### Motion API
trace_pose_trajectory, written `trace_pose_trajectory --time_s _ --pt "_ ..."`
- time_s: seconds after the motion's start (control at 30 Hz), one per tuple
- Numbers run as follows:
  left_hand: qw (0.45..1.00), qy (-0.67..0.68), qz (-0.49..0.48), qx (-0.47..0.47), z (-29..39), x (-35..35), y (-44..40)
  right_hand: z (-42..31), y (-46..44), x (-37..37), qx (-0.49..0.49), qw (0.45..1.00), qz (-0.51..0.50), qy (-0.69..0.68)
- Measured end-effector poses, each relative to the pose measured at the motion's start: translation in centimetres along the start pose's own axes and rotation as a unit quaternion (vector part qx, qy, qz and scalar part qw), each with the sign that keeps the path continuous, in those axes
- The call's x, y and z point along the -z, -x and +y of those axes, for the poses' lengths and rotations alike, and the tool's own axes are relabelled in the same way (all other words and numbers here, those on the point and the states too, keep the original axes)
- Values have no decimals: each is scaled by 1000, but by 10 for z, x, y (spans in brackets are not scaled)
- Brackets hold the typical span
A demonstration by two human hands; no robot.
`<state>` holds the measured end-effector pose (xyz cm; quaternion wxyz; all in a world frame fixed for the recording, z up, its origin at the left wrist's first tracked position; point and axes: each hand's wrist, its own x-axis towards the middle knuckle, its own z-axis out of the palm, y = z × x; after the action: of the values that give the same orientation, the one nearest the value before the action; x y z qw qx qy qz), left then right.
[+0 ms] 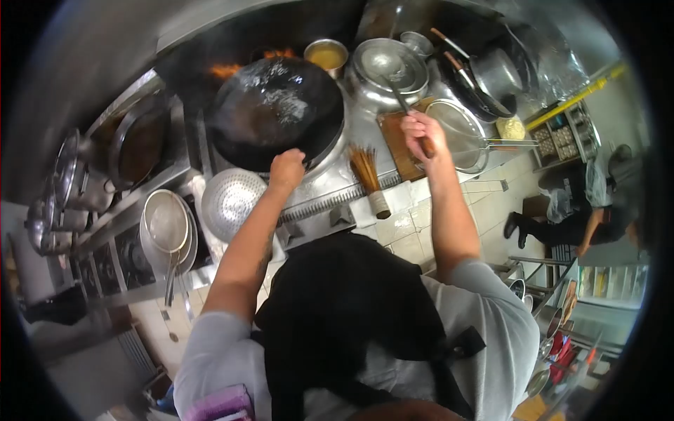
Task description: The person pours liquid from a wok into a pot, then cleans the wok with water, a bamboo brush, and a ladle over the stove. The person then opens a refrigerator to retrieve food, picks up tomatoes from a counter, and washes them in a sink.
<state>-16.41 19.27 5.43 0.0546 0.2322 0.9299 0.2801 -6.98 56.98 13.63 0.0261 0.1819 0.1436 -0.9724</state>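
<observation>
My left hand (288,170) is closed at the near edge of a large black wok (232,151), gripping its rim or handle. Shiny liquid or wet patches glisten inside the wok, and flames (226,70) rise behind it. My right hand (420,133) is wrapped around the wooden handle of a ladle (400,97). The ladle's head is over a round metal pot (365,90) at the back and is hard to make out. Between my hands, a bamboo wok brush (366,175) lies on the steel stove top.
A perforated strainer bowl (234,203) sits left of my left forearm, beside mesh strainers (166,221). A wire skimmer (456,123) rests by a wooden board (399,151). A pot of yellowish liquid (326,55) stands behind the wok. Another person (590,228) is at the right.
</observation>
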Motion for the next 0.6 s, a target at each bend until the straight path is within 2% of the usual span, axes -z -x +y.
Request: trace_pose_trajectory --time_s 0.13,0.17,0.2,0.23,0.27,0.33,0.4,0.47,0.5,0.57,0.6 --pt "999 16 -26 9 -13 -18 -29 24 78 -40 18 995 -1 100" --pt "974 -136 -121 -136 -19 -32 -50 31 94 -46 18 995 4 98" --pt "896 -279 -208 -276 -10 -35 -57 39 109 -52 9 991 6 133" --pt "952 -121 -229 -165 4 -43 -60 45 120 -54 2 985 8 170" --pt "969 42 -240 -47 30 -43 -61 49 126 -44 -4 980 22 196" --pt "970 33 -238 -47 52 -64 -76 68 142 -45 -19 974 40 221" --pt "971 19 -236 -33 43 -63 -79 92 156 -46 -44 961 49 269" --pt "955 65 -284 -47 26 -50 -72 114 167 -44 -58 952 76 292" --pt "956 60 -284 -38 18 -29 -63 122 169 -42 -61 940 106 318" --pt "924 61 -377 -23 -11 28 -35 134 169 -36 -83 947 80 301" --pt "935 -8 -354 -9 -36 38 -22 139 168 -36 -101 942 65 314"
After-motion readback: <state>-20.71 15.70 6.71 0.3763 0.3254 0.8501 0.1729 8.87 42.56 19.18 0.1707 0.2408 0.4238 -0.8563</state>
